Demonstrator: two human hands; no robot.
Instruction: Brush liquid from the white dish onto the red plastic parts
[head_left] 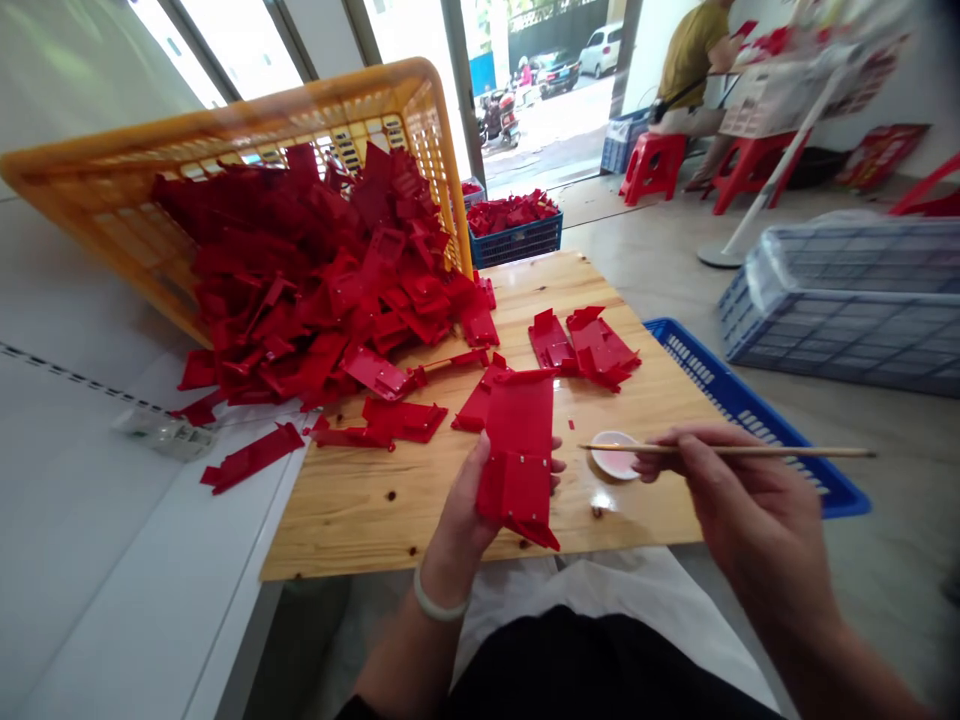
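Note:
A red plastic part [521, 425], flat with a raised lower section and small pale studs, is gripped in my left hand [469, 490] above the front of the wooden board. My right hand [739, 490] pinches a thin wooden paintbrush [780, 452] held level, its tip pointing left. Under the brush tip lies a small white dish [616, 440] with pinkish liquid in it. The tip is apart from the red part. Several similar red parts [604, 345] lie on the board beyond my hands.
A tipped orange crate [225, 125] spills a heap of red parts [315, 290] onto the wooden board [352, 510]. A blue basket [757, 420] stands right of it. Grey crates [847, 310], a white stand [780, 160] and a seated person [690, 60] are farther off.

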